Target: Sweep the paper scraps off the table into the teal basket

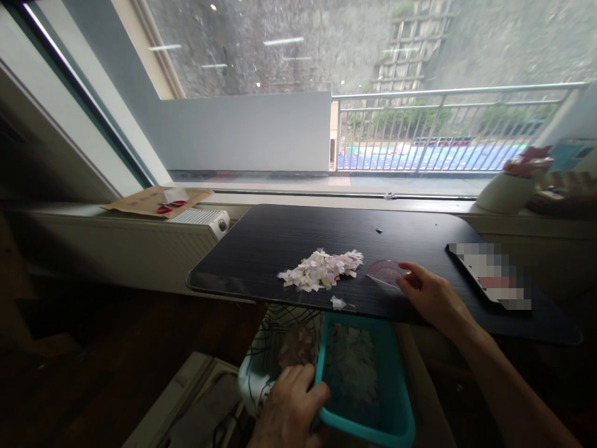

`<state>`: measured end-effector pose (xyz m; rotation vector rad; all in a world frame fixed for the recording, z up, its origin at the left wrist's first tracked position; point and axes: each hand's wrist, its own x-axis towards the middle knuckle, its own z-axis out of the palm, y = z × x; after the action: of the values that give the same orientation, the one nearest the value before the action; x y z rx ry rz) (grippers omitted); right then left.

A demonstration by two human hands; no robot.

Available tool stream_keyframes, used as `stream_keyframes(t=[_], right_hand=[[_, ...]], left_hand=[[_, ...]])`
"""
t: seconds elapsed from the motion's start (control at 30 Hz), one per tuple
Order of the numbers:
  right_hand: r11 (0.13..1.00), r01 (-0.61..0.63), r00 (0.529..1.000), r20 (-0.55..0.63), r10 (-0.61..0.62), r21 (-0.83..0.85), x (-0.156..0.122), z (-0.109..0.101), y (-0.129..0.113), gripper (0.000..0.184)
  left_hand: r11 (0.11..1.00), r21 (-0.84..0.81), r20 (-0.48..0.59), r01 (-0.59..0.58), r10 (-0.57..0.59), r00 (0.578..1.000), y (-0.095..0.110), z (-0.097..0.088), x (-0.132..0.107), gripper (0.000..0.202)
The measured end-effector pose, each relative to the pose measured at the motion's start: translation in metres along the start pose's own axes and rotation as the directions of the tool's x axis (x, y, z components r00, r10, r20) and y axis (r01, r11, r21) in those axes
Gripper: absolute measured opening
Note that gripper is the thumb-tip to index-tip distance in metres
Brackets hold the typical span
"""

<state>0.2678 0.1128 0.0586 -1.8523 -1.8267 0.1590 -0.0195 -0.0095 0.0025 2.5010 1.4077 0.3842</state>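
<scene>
My right hand [424, 289] pinches a clear pink-marked protractor [385, 272] against the dark tabletop [261, 242]. Just left of the protractor lies a heap of small torn paper scraps [321, 269], with a separate scrap [338, 303] near the table's front edge. Below that edge, my left hand [296, 398] grips the left rim of a turquoise plastic basin [403, 398], thumb over the rim. More paper scraps [352, 361] lie in the basin. The fingers of my left hand are partly hidden behind its back.
A phone-like flat object [487, 274], partly pixelated, lies at the table's right. Behind the left end are a radiator [200, 224] and red-handled scissors [171, 206] on brown paper [135, 202]. A lined bag [254, 376] is beside the basin. A white pot [506, 190] stands on the sill.
</scene>
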Motion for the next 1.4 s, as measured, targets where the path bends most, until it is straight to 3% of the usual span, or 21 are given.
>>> stream_keyframes(t=[0.13, 0.2, 0.3, 0.43, 0.53, 0.93, 1.4], right_hand=[[0.979, 0.075, 0.993, -0.079, -0.091, -0.19, 0.004, -0.007, -0.007, 0.041], [0.978, 0.19, 0.981, -0.032, -0.193, -0.092, -0.001, -0.004, -0.025, 0.033], [0.925, 0.337, 0.908, 0.199, -0.368, 0.176, -0.009, 0.008, -0.06, 0.024], [0.919, 0.361, 0.885, 0.253, -0.392, 0.161, -0.011, 0.023, -0.083, 0.021], [0.922, 0.355, 0.882, 0.27, -0.386, 0.157, -0.007, 0.026, -0.081, 0.014], [0.91, 0.392, 0.863, 0.289, -0.415, 0.134, -0.005, 0.023, -0.074, 0.018], [0.937, 0.213, 0.922, 0.26, -0.286, 0.278, 0.012, 0.026, -0.065, 0.014]], left_hand=[[1.0, -0.002, 0.008, 0.003, -0.003, 1.0, 0.0, 0.001, 0.0, 0.022], [1.0, -0.001, 0.02, 0.001, -0.001, 1.0, -0.001, 0.003, 0.0, 0.023], [1.0, 0.01, 0.026, 0.003, -0.004, 1.0, -0.003, 0.004, -0.001, 0.024], [1.0, 0.016, 0.0, -0.008, 0.008, 1.0, -0.006, 0.005, -0.003, 0.022], [1.0, 0.018, -0.025, -0.011, 0.012, 1.0, -0.005, 0.004, -0.004, 0.02], [0.999, 0.033, -0.046, -0.004, 0.006, 0.999, -0.002, 0.006, -0.003, 0.022], [0.999, 0.02, -0.058, -0.036, 0.037, 0.998, -0.003, 0.007, -0.002, 0.021]])
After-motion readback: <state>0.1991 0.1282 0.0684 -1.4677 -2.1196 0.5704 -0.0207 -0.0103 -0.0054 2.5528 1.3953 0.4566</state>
